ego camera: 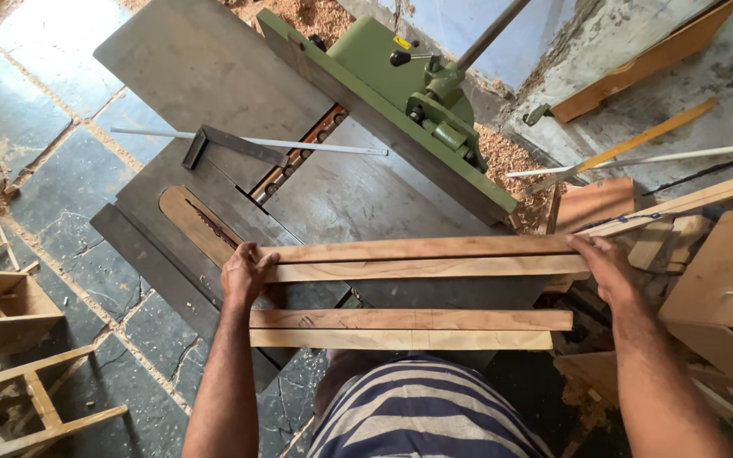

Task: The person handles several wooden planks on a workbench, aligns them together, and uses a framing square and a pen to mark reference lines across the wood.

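Two long wooden strips [422,258] lie side by side across the near edge of a grey metal saw table [341,195]. My left hand [245,273] grips their left end and my right hand [608,267] holds their right end. Closer to my body, another pair of wooden strips [405,329] rests flat on the table edge, untouched. The saw blade slot with its wooden insert [198,222] lies just left of my left hand. A green metal fence [383,110] runs diagonally behind the strips.
A metal try square [231,144] and a thin rod [316,146] lie on the table top. Sawdust [502,157] is piled behind the fence. Wooden offcuts and boxes [714,271] crowd the right; wooden frames [10,339] stand on the stone floor at left.
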